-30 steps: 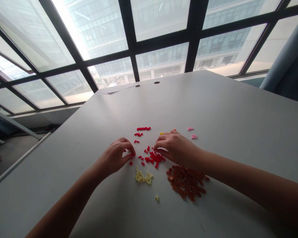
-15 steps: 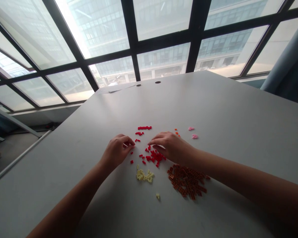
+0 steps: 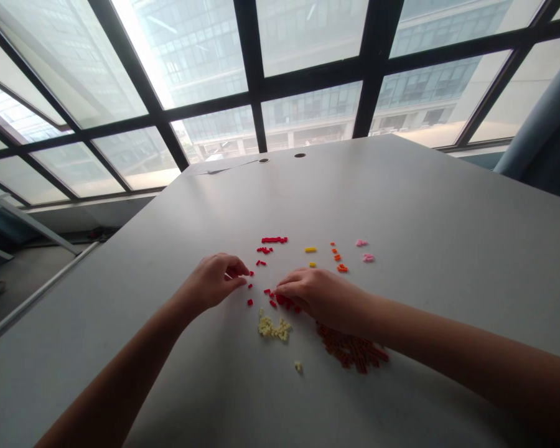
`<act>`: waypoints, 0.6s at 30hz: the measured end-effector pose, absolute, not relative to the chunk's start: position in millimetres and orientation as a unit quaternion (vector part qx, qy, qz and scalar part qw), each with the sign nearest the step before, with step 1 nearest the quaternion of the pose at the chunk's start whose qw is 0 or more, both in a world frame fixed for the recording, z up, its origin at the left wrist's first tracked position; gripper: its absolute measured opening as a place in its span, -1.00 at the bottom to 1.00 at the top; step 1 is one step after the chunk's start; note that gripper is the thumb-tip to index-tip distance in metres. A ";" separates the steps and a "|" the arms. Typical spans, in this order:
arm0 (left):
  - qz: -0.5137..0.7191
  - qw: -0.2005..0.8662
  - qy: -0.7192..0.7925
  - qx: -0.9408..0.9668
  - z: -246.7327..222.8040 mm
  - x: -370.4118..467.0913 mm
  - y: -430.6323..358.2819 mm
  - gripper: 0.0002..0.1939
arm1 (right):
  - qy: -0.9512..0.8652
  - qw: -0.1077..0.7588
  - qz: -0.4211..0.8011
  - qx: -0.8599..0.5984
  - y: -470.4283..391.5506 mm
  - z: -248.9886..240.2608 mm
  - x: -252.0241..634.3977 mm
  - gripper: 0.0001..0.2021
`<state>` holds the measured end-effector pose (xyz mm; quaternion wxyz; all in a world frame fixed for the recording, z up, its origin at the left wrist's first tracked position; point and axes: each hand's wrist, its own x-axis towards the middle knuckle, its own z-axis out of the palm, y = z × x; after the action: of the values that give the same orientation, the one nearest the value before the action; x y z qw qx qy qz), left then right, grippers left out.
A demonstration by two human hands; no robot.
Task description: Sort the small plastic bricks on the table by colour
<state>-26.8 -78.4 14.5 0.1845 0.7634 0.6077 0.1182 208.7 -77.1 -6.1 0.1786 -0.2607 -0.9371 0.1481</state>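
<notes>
Head view shows the right hand (image 3: 320,297) moved nearer and lower over the red pile (image 3: 280,299), its fingertips now down among the bricks; whether its grip is closed on one cannot be told, since the hand covers much of the heap. That shift uncovers the yellow bricks (image 3: 310,249) and the orange bricks (image 3: 342,268) beyond it on the table (image 3: 424,218), while hiding part of the brown pile (image 3: 352,348). The left hand (image 3: 214,281) has eased back a little, its grip slightly parted, thumb and finger apart. A small red brick (image 3: 251,274) now shows just beside those fingertips; whether they touch it is unclear. It seems one more brick stands apart from the red pile, in a loose line with other red bricks (image 3: 250,302).
</notes>
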 end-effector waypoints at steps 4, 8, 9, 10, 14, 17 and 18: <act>0.098 0.158 0.588 0.787 16.4 -18.2 -82.7 -0.87 | -0.934 0.185 0.147 -0.268 -70.7 -6.9 202.9 -0.76; 0.080 0.144 0.580 0.798 19.3 -11.9 -85.0 -0.91 | -0.929 0.181 0.157 -0.281 -66.2 -8.3 198.5 -0.82; 0.076 0.150 0.577 0.799 20.5 -11.4 -85.5 -0.91 | -0.926 0.181 0.164 -0.287 -65.4 -8.6 198.3 -0.83; 0.071 0.164 0.572 0.800 21.7 -11.4 -85.8 -0.90 | -0.922 0.184 0.173 -0.294 -64.1 -8.8 198.3 -0.84; 0.060 0.248 0.547 0.798 24.9 -14.2 -86.1 -0.92 | -0.890 0.194 0.207 -0.358 -51.2 -6.9 199.1 -0.88; 0.079 0.217 0.571 0.788 24.5 -16.3 -84.8 -0.91 | -0.868 0.162 0.193 -0.427 -34.2 -2.4 196.4 -0.87; 0.081 0.199 0.581 0.785 24.1 -16.7 -84.1 -0.91 | -0.862 0.146 0.185 -0.448 -28.7 -0.7 194.4 -0.85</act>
<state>-16.7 -84.1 24.1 0.1989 0.7852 0.5808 0.0811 194.4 -28.7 -0.7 0.1462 -0.4481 -0.8623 0.1852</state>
